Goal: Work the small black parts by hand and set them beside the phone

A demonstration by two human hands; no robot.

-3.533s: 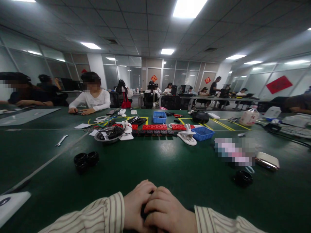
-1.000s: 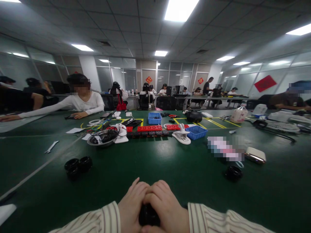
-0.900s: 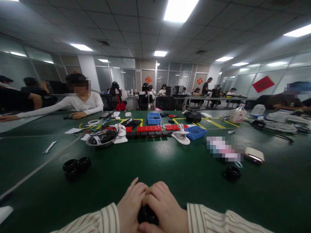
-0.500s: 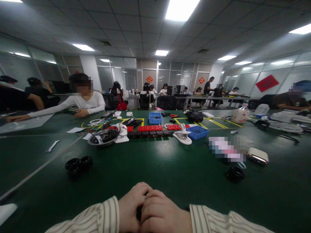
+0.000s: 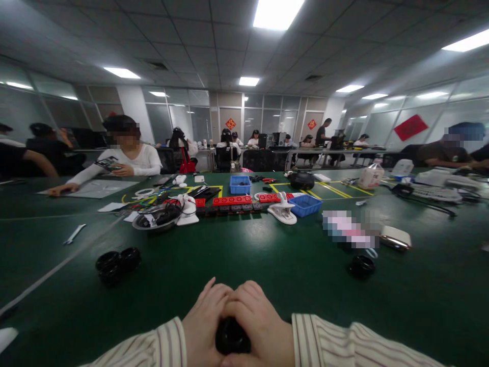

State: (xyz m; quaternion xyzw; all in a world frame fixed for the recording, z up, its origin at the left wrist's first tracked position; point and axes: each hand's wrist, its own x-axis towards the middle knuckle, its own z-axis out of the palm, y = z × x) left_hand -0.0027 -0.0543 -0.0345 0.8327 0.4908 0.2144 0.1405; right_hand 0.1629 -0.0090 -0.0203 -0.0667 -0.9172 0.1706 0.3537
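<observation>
My left hand [image 5: 202, 318] and my right hand [image 5: 263, 321] meet at the near edge of the view, both closed around a glossy black round part [image 5: 232, 337]. Its dark front shows in the gap between the palms; the fingers cover its top and sides. Further left on the table, a cluster of similar black round parts [image 5: 118, 264] lies together, some with ring-like hollow tops. Another black round part [image 5: 362, 266] sits by itself to the right.
On the green table [image 5: 244, 260] are a wrench [image 5: 74, 234], a bowl of cables [image 5: 156, 220], a red-and-black strip [image 5: 231, 202], a white clip [image 5: 282, 211], blue trays [image 5: 305, 205] and a cream case [image 5: 396, 238]. A person [image 5: 133, 163] sits across at left.
My hands have turned and parted a little underneath, so more of the black round part shows. The view has shifted slightly. The person opposite now holds up a dark, flat object.
</observation>
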